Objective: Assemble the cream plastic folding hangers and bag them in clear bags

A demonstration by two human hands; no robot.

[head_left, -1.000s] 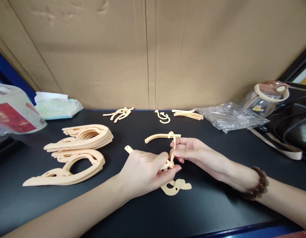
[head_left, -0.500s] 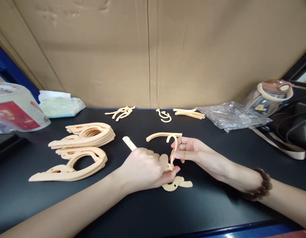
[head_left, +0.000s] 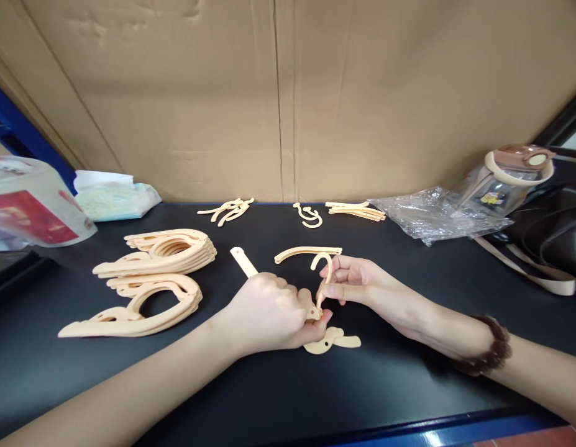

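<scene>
The right hand (head_left: 360, 280) pinches a cream, smoothly curved hook (head_left: 330, 268).

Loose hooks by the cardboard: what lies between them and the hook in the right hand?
One pale curved strip, on the black tabletop, in the head view.

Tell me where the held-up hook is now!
In the head view, the hook is just right of centre, pinched in the right hand, its lower end by the left hand.

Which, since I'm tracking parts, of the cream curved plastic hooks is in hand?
The hook pinched by the right hand; the other hooks lie on the black tabletop.
</scene>
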